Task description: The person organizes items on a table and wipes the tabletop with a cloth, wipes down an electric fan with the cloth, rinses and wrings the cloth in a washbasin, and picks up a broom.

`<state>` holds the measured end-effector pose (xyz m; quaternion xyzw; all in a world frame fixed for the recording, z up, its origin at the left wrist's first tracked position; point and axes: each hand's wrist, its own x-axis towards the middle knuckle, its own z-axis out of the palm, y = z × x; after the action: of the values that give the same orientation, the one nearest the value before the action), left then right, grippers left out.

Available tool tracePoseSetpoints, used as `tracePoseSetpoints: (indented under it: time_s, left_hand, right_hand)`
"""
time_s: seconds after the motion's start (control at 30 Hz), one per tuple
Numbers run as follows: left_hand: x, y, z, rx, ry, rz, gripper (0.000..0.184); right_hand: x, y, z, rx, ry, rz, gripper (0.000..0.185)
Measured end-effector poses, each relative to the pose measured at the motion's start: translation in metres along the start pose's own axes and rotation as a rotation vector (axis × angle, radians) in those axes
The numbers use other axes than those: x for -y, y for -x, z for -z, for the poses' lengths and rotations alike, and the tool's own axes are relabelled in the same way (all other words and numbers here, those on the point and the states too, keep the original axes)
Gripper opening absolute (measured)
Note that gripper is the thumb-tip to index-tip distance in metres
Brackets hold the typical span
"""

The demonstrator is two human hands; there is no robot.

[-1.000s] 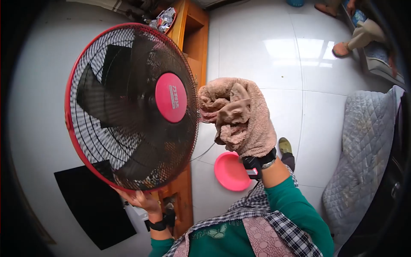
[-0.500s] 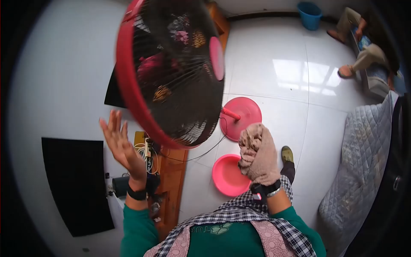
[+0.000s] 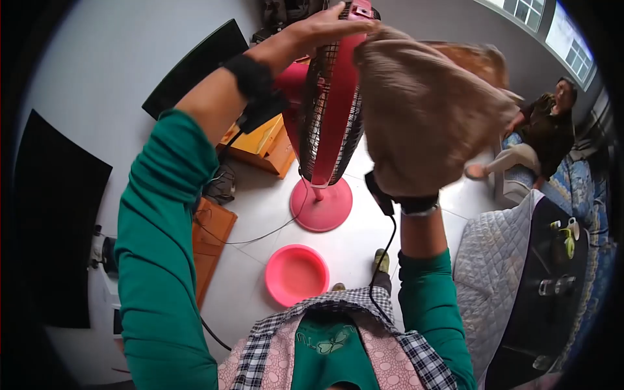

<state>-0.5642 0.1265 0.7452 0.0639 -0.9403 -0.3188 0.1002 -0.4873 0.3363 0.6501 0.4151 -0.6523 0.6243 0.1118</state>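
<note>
A red standing fan point(image 3: 338, 110) is seen edge-on, its mesh guard and red rim upright above a round red base point(image 3: 322, 207). My left hand point(image 3: 318, 29) lies across the top of the rim, with its fingers stretched out and touching it. A brown cloth point(image 3: 429, 104) covers my right hand, hiding the fingers. It hangs in loose folds right of the fan, smeared by motion, and its left edge overlaps the rim close to my left fingertips. Whether the cloth presses on the guard I cannot tell.
A pink basin point(image 3: 297, 275) with cloudy liquid stands on the floor near my feet. Wooden cabinets point(image 3: 214, 250) and a trailing cord lie to the left. On the right are a dark table point(image 3: 543, 312) with a quilted cover point(image 3: 491, 260) and a seated person point(image 3: 549, 127).
The fan head has gone from tilted and facing sideways to upright and edge-on. My left hand has risen onto its rim. My right hand has lifted the cloth from waist height to beside the fan.
</note>
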Motion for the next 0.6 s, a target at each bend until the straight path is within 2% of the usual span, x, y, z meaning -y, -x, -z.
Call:
tracePoseSetpoints:
  time_s: [0.07, 0.1, 0.13, 0.17, 0.2, 0.27, 0.3, 0.33, 0.37, 0.4, 0.47, 0.5, 0.53, 0.6]
  left_hand:
    - [-0.002, -0.004, -0.003, -0.004, 0.230, -0.191, 0.071]
    - [-0.002, -0.005, -0.007, -0.007, 0.235, -0.185, 0.071]
    - [0.000, -0.005, -0.010, -0.078, -0.038, -0.147, 0.087]
    - [-0.001, -0.003, -0.012, -0.144, -0.318, -0.108, 0.104]
    - [-0.004, -0.003, -0.014, -0.138, -0.324, -0.101, 0.104]
    - [-0.021, 0.005, -0.017, -0.080, -0.360, 0.039, 0.110]
    - [-0.020, 0.006, -0.022, -0.157, -0.407, 0.033, 0.108]
    - [-0.021, 0.009, -0.023, -0.146, -0.423, 0.027, 0.108]
    - [-0.025, 0.014, -0.020, -0.094, -0.318, -0.073, 0.105]
    - [-0.028, 0.016, -0.020, -0.039, -0.213, -0.168, 0.103]
    - [-0.027, 0.013, -0.025, -0.113, -0.316, -0.167, 0.093]
    - [-0.017, 0.008, -0.025, -0.001, -0.077, -0.259, 0.089]
    - [-0.013, 0.005, -0.026, 0.113, 0.163, -0.342, 0.085]
    - [-0.013, 0.002, -0.028, 0.123, 0.128, -0.267, 0.078]
  right_hand:
    - [-0.025, -0.014, -0.032, 0.010, -0.683, 0.035, 0.052]
    - [-0.054, -0.013, -0.051, 0.029, -0.347, 0.129, 0.053]
    - [-0.083, -0.006, -0.067, 0.046, -0.013, 0.219, 0.054]
    - [-0.066, -0.006, -0.066, 0.048, -0.019, 0.214, 0.054]
    - [-0.047, -0.001, -0.060, 0.081, 0.178, 0.242, 0.048]
    - [-0.008, 0.012, -0.046, 0.138, 0.576, 0.296, 0.037]
    - [-0.016, 0.025, -0.048, 0.085, 0.504, 0.305, 0.036]
    - [-0.030, 0.044, -0.054, 0.031, 0.432, 0.310, 0.034]
    - [-0.051, 0.067, -0.073, 0.038, -0.009, 0.044, 0.035]
    - [-0.073, 0.091, -0.089, 0.076, -0.213, -0.047, 0.036]
    - [-0.079, 0.114, -0.071, 0.234, 0.374, 0.185, 0.041]
    - [-0.079, 0.122, -0.072, 0.297, 0.276, 0.049, 0.043]
    - [-0.079, 0.121, -0.075, 0.285, -0.073, -0.165, 0.038]
    - [-0.076, 0.123, -0.080, -0.080, -0.067, -0.214, 0.019]
